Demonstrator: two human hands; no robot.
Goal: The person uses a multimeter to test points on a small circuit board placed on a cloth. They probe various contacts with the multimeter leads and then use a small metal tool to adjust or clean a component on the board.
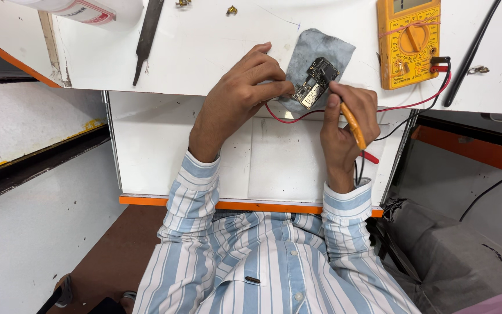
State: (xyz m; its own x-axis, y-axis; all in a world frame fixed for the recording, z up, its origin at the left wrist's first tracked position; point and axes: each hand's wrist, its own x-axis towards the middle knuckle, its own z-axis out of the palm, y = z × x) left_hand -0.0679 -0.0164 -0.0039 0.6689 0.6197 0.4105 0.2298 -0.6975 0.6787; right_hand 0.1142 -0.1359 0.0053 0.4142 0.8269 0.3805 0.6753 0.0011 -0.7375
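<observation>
Circuit board [316, 83] lies on a grey cloth [326, 49] on the white surface [204, 46], left hand [236, 99] pinching its edge, right hand [347, 116] closed around an orange tool [352, 125]; a slip could scratch components

Circuit board [316, 83] lies on a cloth pad [325, 49] on the tabletop [204, 40], between both hands. Multimeter [409, 42] sits right of the pad, file [146, 36] well left. Probe [347, 113] tip touches the board.

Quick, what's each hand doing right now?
Left hand: closed, pinching the circuit board.
Right hand: closed, holding an orange probe.
</observation>
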